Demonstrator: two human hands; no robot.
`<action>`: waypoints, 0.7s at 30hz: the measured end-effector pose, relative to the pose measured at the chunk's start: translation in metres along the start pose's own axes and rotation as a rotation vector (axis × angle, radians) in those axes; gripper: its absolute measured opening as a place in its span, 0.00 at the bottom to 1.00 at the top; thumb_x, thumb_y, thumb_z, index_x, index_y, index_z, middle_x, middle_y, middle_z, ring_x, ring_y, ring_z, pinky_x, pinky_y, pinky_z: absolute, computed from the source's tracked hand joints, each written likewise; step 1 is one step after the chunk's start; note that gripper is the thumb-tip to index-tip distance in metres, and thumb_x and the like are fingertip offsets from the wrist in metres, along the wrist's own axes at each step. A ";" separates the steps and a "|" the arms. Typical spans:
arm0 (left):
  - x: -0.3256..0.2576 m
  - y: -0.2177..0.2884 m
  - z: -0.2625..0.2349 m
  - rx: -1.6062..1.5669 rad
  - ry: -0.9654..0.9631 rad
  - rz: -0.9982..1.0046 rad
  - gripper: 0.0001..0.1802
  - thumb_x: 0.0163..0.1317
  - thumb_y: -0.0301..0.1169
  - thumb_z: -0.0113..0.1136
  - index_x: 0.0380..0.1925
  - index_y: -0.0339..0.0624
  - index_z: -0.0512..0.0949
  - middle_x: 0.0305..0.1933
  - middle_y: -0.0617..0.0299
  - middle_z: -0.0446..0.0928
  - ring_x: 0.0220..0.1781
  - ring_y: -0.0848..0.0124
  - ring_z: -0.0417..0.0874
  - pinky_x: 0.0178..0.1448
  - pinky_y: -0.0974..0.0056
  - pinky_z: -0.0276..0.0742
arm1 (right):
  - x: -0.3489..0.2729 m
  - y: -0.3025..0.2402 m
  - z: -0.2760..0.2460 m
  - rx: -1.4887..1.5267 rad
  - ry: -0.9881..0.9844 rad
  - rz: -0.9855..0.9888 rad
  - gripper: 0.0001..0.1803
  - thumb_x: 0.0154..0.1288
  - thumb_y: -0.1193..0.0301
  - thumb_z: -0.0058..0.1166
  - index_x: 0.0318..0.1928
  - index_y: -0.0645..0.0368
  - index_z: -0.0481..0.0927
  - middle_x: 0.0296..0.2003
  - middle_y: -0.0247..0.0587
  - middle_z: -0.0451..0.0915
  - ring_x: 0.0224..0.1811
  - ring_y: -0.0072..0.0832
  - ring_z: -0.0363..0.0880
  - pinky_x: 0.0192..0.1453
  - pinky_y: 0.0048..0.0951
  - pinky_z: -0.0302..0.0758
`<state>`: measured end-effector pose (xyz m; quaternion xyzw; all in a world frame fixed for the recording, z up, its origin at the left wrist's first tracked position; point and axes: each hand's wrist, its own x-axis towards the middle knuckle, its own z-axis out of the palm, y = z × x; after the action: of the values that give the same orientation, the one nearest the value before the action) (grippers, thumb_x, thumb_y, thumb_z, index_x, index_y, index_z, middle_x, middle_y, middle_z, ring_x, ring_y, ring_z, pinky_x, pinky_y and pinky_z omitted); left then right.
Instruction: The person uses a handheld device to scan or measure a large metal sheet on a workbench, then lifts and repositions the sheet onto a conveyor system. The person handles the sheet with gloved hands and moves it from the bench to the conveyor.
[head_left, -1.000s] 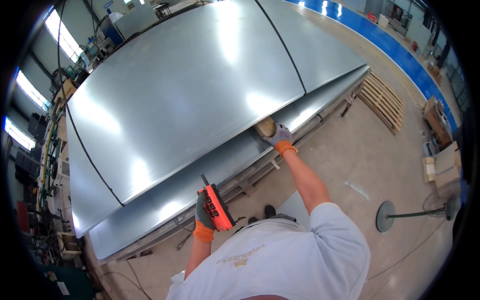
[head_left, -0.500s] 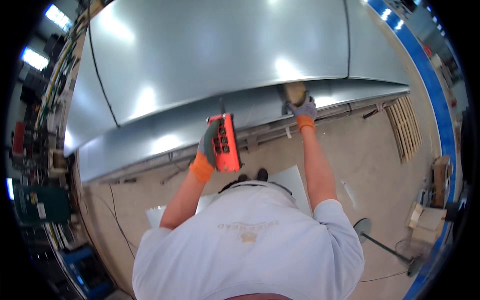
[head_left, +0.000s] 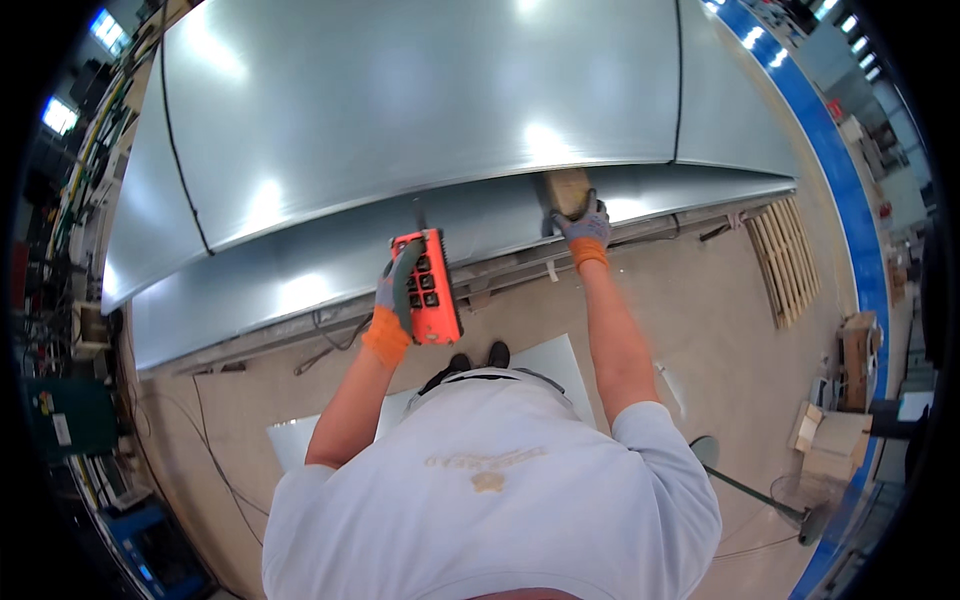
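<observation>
Change: my view tips down compared with a second ago; block [head_left: 568,193] still between upper sheet [head_left: 430,100] and lower sheet [head_left: 480,210], so I judge its handling unfinished.
Block axis: seems to run inward under upper sheet, near end out; far end hidden.
Right hand [head_left: 584,224]: grasping block's near end.
Left hand [head_left: 396,286]: wrapped around remote [head_left: 434,290].
Remote axis: front to back, antenna [head_left: 420,212] pointing sheetward.

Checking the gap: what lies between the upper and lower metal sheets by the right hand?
In the head view, a wooden block, held by the right hand, extends between the upper sheet and the lower sheet.
</observation>
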<state>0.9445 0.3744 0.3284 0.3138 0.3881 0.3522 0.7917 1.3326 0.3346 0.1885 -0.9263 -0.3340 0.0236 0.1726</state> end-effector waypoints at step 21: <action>-0.004 0.017 0.026 -0.153 -0.063 -0.142 0.21 0.72 0.49 0.59 0.58 0.53 0.80 0.34 0.66 0.82 0.29 0.68 0.84 0.33 0.59 0.84 | 0.056 0.055 -0.008 0.849 -0.200 0.194 0.46 0.52 0.50 0.77 0.67 0.63 0.77 0.55 0.41 0.86 0.46 0.31 0.86 0.54 0.31 0.81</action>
<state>0.9592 0.3748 0.3563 0.2353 0.3563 0.3136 0.8482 1.4103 0.3280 0.1814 -0.7936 -0.2210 0.2642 0.5016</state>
